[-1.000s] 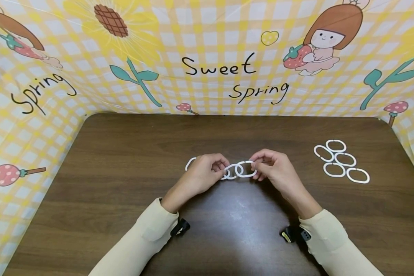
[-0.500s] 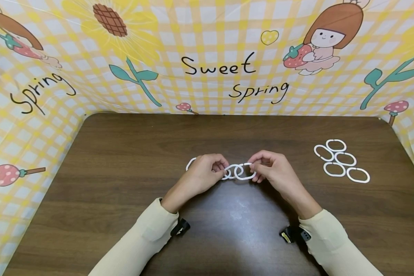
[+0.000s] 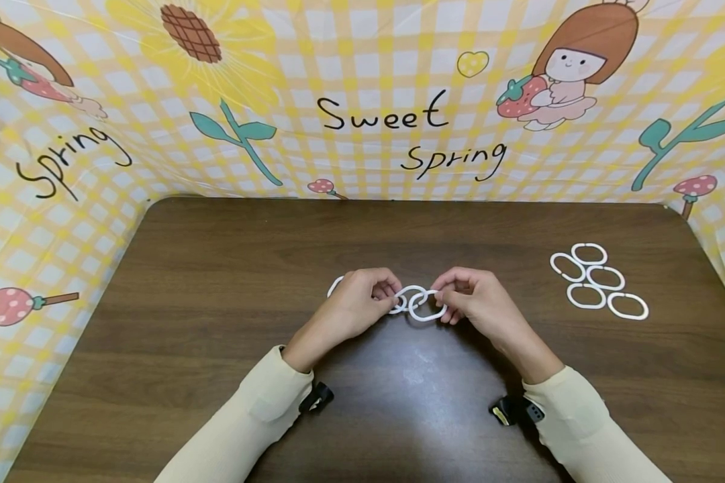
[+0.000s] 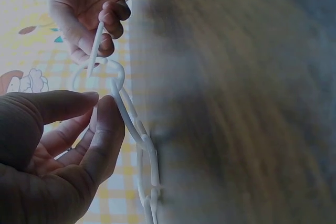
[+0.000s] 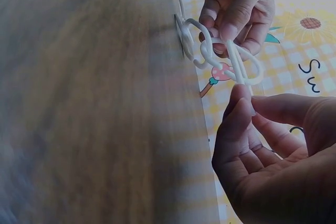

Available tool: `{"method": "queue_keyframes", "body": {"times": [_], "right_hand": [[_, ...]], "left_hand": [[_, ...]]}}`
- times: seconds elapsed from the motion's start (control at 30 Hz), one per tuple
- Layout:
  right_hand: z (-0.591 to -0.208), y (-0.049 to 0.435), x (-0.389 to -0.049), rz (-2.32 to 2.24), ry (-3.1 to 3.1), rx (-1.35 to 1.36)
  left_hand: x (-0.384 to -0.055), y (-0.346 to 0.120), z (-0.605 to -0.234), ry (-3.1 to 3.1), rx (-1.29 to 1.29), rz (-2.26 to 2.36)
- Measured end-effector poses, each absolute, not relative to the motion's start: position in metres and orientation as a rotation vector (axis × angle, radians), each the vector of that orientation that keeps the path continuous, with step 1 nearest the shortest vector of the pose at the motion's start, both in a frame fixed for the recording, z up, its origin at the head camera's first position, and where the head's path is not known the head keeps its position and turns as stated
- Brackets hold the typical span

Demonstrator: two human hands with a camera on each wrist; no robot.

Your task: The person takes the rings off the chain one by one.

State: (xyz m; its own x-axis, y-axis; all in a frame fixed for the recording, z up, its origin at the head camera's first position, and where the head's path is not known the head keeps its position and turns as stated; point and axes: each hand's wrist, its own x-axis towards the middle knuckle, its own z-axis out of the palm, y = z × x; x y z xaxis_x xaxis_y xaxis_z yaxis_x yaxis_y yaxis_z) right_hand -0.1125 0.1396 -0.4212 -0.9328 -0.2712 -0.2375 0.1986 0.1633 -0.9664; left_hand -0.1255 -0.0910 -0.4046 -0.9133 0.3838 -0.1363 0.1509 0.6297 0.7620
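White plastic oval chain links, each with a small gap, are in both hands. My left hand [image 3: 358, 303] pinches a link [image 3: 412, 288] between thumb and fingertips. From that hand a short chain [image 4: 152, 158] of joined links hangs down to the table, as the left wrist view shows; its far end pokes out behind the hand in the head view. My right hand [image 3: 482, 298] pinches another link [image 3: 425, 319] by its right side. In the head view the two held links cross, the right one passing over the left one, tilted against it.
Several loose white links [image 3: 628, 296] lie in a cluster on the brown wooden table [image 3: 217, 402] at the right. A yellow checked cloth [image 3: 362, 40] rises behind the table and at its sides. Black wrist cameras [image 3: 317, 398] sit at both cream sleeves [image 3: 260, 402].
The right hand has shifted slightly left, bringing its link closer to the left hand and tilting it down. The left hand has barely moved, and the loose links lie unchanged.
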Motion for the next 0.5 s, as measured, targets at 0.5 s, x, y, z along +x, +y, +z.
{"method": "queue_keyframes", "body": {"times": [0.5], "right_hand": [[-0.4253,0.1387,-0.1140,-1.740,2.089,-0.075]], "left_hand": [[-0.1256,-0.0913,-0.4033,2.581,0.440,1.169]]}}
